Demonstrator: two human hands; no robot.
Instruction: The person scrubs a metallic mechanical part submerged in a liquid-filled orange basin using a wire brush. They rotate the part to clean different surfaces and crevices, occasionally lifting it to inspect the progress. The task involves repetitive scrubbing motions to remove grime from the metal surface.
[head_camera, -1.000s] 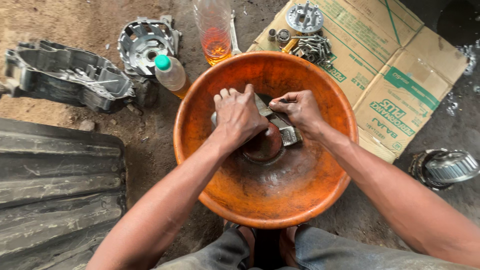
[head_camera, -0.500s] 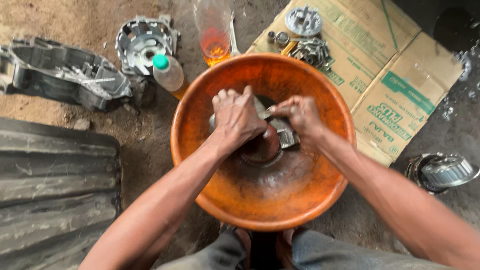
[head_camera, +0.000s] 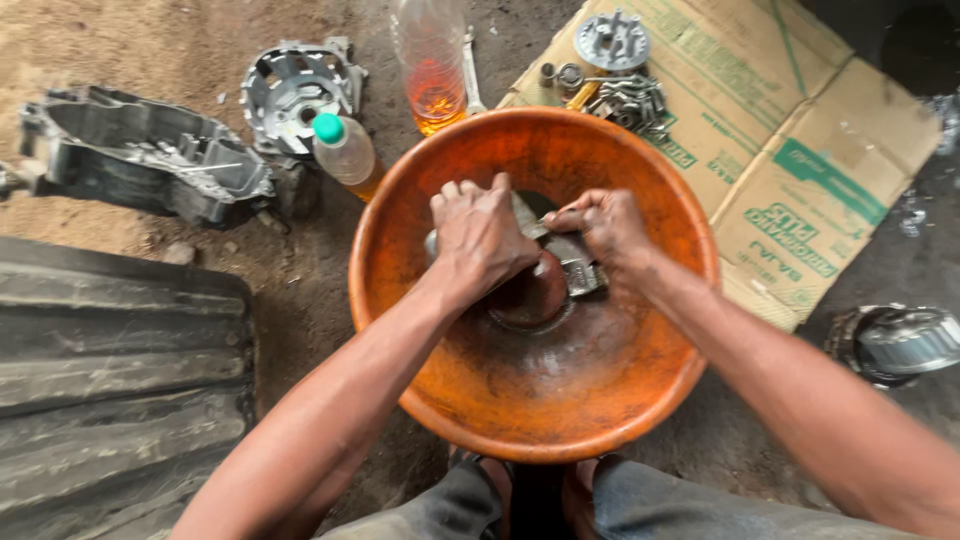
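A wide orange basin sits on the dirt ground between my knees. Inside it lies a grey metal engine part over a dark wet bottom. My left hand is closed over the left side of the part, knuckles up. My right hand pinches the part's upper right edge with its fingertips. Most of the part is hidden under both hands.
A small bottle with a green cap and a tall clear bottle with orange liquid stand behind the basin. Grey engine casings lie at the left. Flattened cardboard with small metal parts lies at the right; a round metal cover beside it.
Both hands stay on the metal part in the basin with only small shifts of the fingers; the view has drifted slightly.
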